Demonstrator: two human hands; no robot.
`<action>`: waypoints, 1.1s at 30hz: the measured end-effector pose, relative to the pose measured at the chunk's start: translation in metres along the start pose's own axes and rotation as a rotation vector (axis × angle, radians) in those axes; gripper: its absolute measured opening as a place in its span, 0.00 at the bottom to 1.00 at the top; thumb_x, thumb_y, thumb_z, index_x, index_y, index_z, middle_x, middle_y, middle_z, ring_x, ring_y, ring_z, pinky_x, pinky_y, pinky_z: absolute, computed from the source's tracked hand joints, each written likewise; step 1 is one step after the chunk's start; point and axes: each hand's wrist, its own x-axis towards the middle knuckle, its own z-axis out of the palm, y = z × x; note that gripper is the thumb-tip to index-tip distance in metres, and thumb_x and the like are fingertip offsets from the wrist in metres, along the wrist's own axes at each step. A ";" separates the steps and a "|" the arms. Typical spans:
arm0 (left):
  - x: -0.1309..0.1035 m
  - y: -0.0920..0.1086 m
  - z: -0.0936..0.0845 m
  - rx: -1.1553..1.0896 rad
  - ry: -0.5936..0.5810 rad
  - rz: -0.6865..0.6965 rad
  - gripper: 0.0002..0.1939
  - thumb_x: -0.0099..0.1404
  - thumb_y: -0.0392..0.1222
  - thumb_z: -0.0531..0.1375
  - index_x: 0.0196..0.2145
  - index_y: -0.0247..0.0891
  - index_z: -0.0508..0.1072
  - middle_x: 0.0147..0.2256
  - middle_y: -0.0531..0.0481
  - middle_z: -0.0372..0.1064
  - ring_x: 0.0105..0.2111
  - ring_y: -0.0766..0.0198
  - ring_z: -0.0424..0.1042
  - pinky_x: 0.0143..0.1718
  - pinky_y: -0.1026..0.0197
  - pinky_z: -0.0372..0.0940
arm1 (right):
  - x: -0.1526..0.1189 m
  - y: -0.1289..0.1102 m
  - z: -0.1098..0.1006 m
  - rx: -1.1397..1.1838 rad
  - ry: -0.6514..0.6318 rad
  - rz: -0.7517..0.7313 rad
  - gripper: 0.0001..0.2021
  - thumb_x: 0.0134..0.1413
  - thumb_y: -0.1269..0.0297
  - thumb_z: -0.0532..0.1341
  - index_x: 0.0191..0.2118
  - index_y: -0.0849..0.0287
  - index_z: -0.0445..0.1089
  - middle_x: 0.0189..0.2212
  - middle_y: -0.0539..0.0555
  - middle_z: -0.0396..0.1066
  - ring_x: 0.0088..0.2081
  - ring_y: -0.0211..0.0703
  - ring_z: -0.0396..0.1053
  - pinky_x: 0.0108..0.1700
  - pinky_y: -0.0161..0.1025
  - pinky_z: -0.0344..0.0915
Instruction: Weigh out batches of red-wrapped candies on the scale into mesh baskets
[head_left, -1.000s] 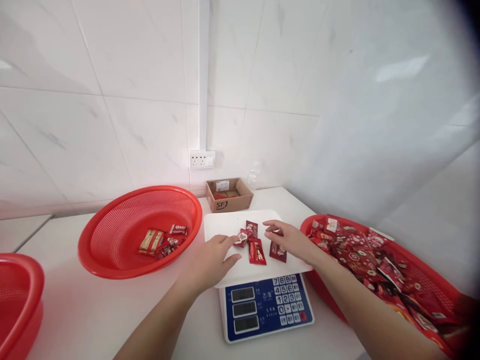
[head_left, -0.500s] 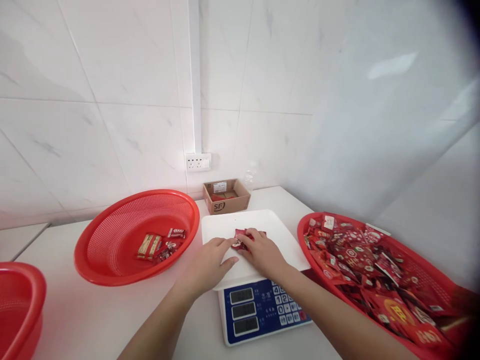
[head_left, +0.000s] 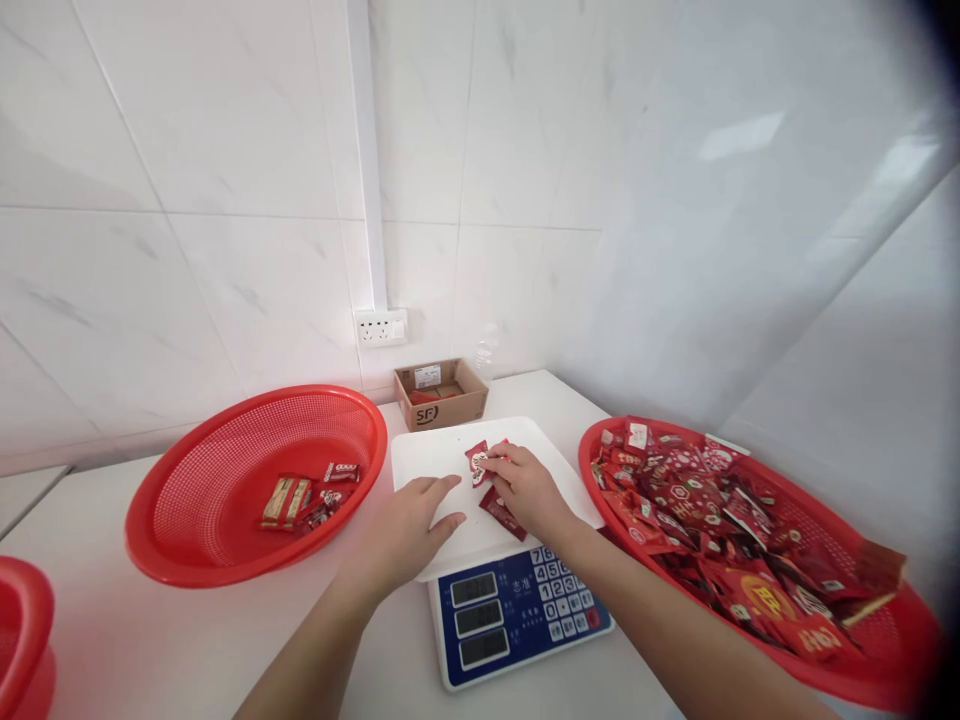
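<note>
A white weighing pan [head_left: 420, 455] tops a digital scale [head_left: 487, 665] with a blue keypad panel. On the pan lie a few small red snack packets; one with a white label [head_left: 477, 458] is under the fingertips of my right hand [head_left: 527, 488], which pinches it. Another dark red packet [head_left: 501, 513] lies beneath that hand, partly covered by it. My left hand [head_left: 411, 525] hovers at the pan's left edge, thumb and fingers apart, holding nothing.
A red perforated basket [head_left: 187, 480] at left holds a few packets. Another red basket [head_left: 592, 450] at right is heaped with red snack packets. A cardboard box [head_left: 450, 410] and a clear bottle [head_left: 486, 348] stand by the wall. A third red basket [head_left: 30, 620] shows at lower left.
My left hand has drawn back from the packets and away from my right hand. The packets have spread apart on the pan. The view has shifted slightly.
</note>
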 end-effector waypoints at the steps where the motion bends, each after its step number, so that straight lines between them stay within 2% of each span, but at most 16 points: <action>1: 0.000 0.000 0.000 0.006 -0.003 -0.004 0.23 0.66 0.49 0.50 0.57 0.43 0.61 0.52 0.43 0.66 0.50 0.54 0.67 0.50 0.51 0.62 | 0.001 0.000 -0.003 0.020 0.027 0.016 0.14 0.54 0.76 0.53 0.38 0.56 0.73 0.38 0.56 0.70 0.39 0.44 0.66 0.42 0.43 0.67; 4: -0.001 0.001 0.000 0.010 -0.011 -0.006 0.23 0.66 0.50 0.50 0.57 0.43 0.61 0.51 0.43 0.66 0.50 0.54 0.67 0.50 0.51 0.62 | 0.006 -0.006 -0.017 0.088 0.040 0.090 0.13 0.54 0.75 0.52 0.37 0.56 0.73 0.37 0.55 0.70 0.41 0.44 0.66 0.45 0.44 0.66; 9: -0.001 0.000 -0.001 0.006 -0.004 0.001 0.23 0.67 0.51 0.49 0.57 0.44 0.61 0.51 0.43 0.66 0.50 0.54 0.66 0.50 0.51 0.61 | -0.001 -0.023 -0.034 0.213 -0.133 0.220 0.13 0.55 0.73 0.51 0.37 0.53 0.71 0.38 0.53 0.69 0.42 0.42 0.66 0.46 0.42 0.64; 12: -0.001 0.000 -0.001 0.017 0.003 0.011 0.23 0.67 0.50 0.50 0.57 0.43 0.61 0.51 0.43 0.67 0.50 0.54 0.66 0.50 0.51 0.61 | -0.012 -0.027 -0.029 0.204 -0.261 0.147 0.14 0.52 0.77 0.52 0.37 0.54 0.71 0.39 0.54 0.68 0.43 0.43 0.65 0.48 0.44 0.63; 14: -0.001 0.001 -0.002 0.025 0.002 0.014 0.22 0.67 0.49 0.49 0.57 0.43 0.61 0.51 0.43 0.66 0.50 0.54 0.67 0.49 0.52 0.62 | -0.019 -0.026 -0.021 0.143 -0.298 0.105 0.15 0.49 0.81 0.53 0.36 0.55 0.71 0.40 0.54 0.67 0.44 0.44 0.64 0.49 0.44 0.62; 18: 0.000 0.002 -0.001 0.028 -0.016 0.022 0.22 0.67 0.50 0.49 0.56 0.44 0.62 0.51 0.43 0.67 0.49 0.54 0.68 0.48 0.52 0.63 | -0.021 -0.024 -0.009 0.106 -0.284 0.093 0.16 0.45 0.83 0.54 0.34 0.56 0.71 0.39 0.54 0.68 0.42 0.43 0.64 0.47 0.42 0.63; 22: 0.003 -0.002 0.002 0.026 -0.022 0.031 0.23 0.66 0.49 0.49 0.56 0.42 0.62 0.52 0.43 0.67 0.51 0.54 0.66 0.51 0.50 0.61 | -0.018 -0.024 -0.012 0.099 -0.232 0.040 0.13 0.43 0.83 0.56 0.30 0.57 0.71 0.37 0.53 0.69 0.42 0.43 0.64 0.48 0.42 0.62; 26: 0.006 -0.010 0.006 0.021 -0.017 -0.004 0.23 0.66 0.51 0.48 0.57 0.44 0.63 0.54 0.44 0.65 0.52 0.53 0.66 0.53 0.49 0.60 | -0.017 -0.017 -0.041 0.053 -0.099 0.082 0.13 0.46 0.79 0.56 0.33 0.56 0.72 0.40 0.54 0.69 0.44 0.43 0.64 0.49 0.43 0.62; 31: 0.007 -0.017 0.010 0.014 -0.020 -0.037 0.25 0.66 0.54 0.47 0.57 0.47 0.62 0.55 0.46 0.63 0.53 0.53 0.65 0.54 0.48 0.59 | -0.029 0.012 -0.110 -0.028 0.102 0.299 0.11 0.46 0.76 0.54 0.32 0.55 0.71 0.41 0.54 0.69 0.46 0.45 0.66 0.51 0.46 0.61; 33: 0.007 -0.018 0.011 0.011 -0.010 -0.035 0.24 0.65 0.54 0.48 0.57 0.46 0.63 0.55 0.46 0.64 0.53 0.53 0.65 0.54 0.48 0.60 | -0.041 0.030 -0.138 -0.068 0.098 0.444 0.10 0.46 0.73 0.55 0.33 0.54 0.72 0.44 0.54 0.69 0.48 0.47 0.65 0.53 0.48 0.60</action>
